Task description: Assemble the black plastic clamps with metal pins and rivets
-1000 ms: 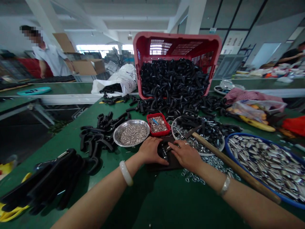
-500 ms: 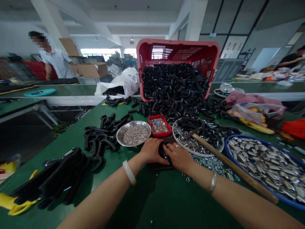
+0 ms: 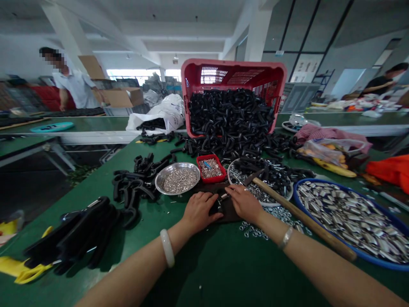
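On the near part of the green table [image 3: 223, 268], the wearer's forearms reach in, a white bangle [image 3: 167, 248] on the left wrist and a silvery bracelet [image 3: 286, 237] on the right. A stack of black curved handles [image 3: 86, 230] lies to the left, beside something yellow. The left hand [image 3: 200, 211] curls its thumb and fingers around a small black part [image 3: 215, 208] on a dark mat [image 3: 231, 214]. The right hand [image 3: 245, 204] has its fingertips at a coil spring [image 3: 224, 196] beside that part; whether they pinch it, I cannot tell.

To the right, a wooden-handled hammer [image 3: 300, 215] slants with its head over a white round tray [image 3: 270, 204] of metal and black pieces; a blue tray [image 3: 380, 263] holds shiny metal sleeves. Just beyond the hands are a steel bowl [image 3: 159, 181] of small rings and a red tray [image 3: 212, 179] of pins. Farther back, a tipped red crate [image 3: 233, 64] spills black parts. In the distance, a person in a pale shirt [image 3: 75, 91] stands at left.
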Motion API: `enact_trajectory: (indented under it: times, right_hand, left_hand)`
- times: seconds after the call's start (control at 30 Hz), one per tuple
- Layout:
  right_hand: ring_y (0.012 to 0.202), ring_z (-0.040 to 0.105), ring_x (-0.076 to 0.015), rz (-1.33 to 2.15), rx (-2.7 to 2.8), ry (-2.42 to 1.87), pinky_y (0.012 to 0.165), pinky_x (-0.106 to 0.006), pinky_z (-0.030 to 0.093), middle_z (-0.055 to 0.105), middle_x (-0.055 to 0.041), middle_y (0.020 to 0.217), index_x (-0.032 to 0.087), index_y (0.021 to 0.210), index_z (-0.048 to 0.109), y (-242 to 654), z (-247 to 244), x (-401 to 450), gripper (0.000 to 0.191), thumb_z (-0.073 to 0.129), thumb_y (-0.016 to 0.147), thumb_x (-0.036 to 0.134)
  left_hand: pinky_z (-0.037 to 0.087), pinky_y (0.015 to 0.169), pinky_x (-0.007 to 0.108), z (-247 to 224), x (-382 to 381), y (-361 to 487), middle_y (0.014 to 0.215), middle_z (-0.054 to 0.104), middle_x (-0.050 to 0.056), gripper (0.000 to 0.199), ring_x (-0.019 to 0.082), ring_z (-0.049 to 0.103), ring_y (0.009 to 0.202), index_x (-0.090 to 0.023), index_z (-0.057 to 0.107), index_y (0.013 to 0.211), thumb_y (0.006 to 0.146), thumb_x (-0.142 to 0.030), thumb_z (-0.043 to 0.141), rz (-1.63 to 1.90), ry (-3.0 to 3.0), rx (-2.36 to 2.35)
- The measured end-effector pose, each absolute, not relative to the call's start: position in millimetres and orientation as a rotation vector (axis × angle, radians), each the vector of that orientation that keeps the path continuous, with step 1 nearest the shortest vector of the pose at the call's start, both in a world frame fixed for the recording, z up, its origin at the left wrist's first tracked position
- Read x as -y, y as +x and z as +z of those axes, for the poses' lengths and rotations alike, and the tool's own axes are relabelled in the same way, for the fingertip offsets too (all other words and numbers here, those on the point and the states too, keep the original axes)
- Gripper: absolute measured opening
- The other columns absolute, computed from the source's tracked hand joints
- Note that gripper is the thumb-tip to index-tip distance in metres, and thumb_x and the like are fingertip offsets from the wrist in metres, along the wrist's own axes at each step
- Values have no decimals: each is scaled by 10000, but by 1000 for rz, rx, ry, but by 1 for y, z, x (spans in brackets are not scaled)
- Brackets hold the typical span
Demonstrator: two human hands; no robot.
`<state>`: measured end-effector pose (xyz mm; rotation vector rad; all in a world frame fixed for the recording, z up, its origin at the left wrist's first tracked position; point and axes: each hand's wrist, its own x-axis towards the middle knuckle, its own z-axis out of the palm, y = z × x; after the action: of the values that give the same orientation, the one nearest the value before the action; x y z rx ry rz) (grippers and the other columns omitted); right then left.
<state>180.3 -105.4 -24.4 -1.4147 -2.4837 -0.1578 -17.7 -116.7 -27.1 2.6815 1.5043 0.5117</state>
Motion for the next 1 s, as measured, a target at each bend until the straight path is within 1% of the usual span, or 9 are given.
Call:
enact_trajectory:
  times: [0.17, 0.3, 0.37, 0.47, 0.6, 0.7, 0.8, 0.93, 1.0]
  right_hand:
    - [977, 533, -180, -66, 2517, -1378, 849, -306, 419, 608, -94, 1036, 164, 1114, 555, 188, -34, 97, 339, 393, 818, 120]
    - [912, 553, -186, -25, 2437, -1284, 818, -319, 432, 634, -89, 961, 159, 1067, 577, 191, -35, 90, 285, 461, 807, 157]
    - [888, 552, -194, -4, 2395, -1220, 805, -328, 433, 636, -86, 922, 154, 1029, 593, 194, -32, 88, 258, 511, 787, 188]
    - [887, 547, -191, 109, 2389, -1136, 797, -329, 425, 629, -79, 904, 167, 960, 620, 199, -20, 87, 209, 546, 777, 236]
    - [837, 579, -170, 466, 2408, -1157, 748, -294, 438, 647, -60, 897, 174, 947, 634, 199, -6, 82, 224, 551, 772, 287]
    - [791, 602, -164, 665, 2363, -1298, 705, -273, 444, 672, -54, 875, 162, 938, 648, 194, -3, 72, 249, 509, 793, 309]
    - [787, 606, -176, 627, 2376, -1451, 694, -272, 436, 682, -56, 863, 168, 875, 676, 187, -4, 63, 250, 496, 794, 322]
    - [794, 603, -180, 484, 2410, -1591, 700, -268, 420, 685, -44, 841, 195, 808, 690, 178, -7, 60, 205, 522, 770, 307]
    - [797, 599, -183, 411, 2409, -1650, 691, -267, 413, 681, -47, 833, 201, 790, 688, 175, -8, 61, 187, 536, 759, 305]
  left_hand:
    - [389, 839, 360, -29, 122, -13, 1105, 553, 97, 654, 249, 474, 979, -180, 407, 1259, 738, -571, 459, 432, 2676, -1589]
    - [408, 796, 334, -12, 109, -12, 1024, 584, 86, 594, 237, 503, 939, -187, 506, 1160, 715, -580, 481, 313, 2722, -1558]
    - [412, 758, 321, 5, 99, -14, 983, 606, 73, 541, 225, 531, 892, -205, 565, 1077, 749, -603, 405, 267, 2677, -1491]
    - [410, 666, 273, 34, 81, -19, 893, 643, 54, 568, 178, 565, 759, -197, 618, 957, 795, -617, 272, 78, 2482, -1223]
    - [390, 622, 243, 50, 57, -23, 794, 651, 40, 513, 148, 549, 669, -163, 643, 858, 723, -613, 439, -118, 2282, -1026]
    - [394, 614, 237, 38, 46, -20, 756, 648, 24, 432, 126, 541, 646, -167, 642, 797, 760, -545, 436, -149, 1997, -1117]
    - [398, 569, 227, 20, 46, -14, 752, 646, 26, 377, 118, 547, 630, -166, 625, 800, 805, -471, 402, -116, 1769, -1286]
    - [406, 592, 257, 5, 56, -11, 793, 650, 45, 352, 169, 580, 692, -176, 618, 769, 713, -510, 521, 2, 1976, -1665]
    - [416, 623, 268, -1, 62, -11, 866, 647, 43, 379, 192, 591, 760, -199, 606, 827, 683, -543, 540, 111, 2025, -1828]
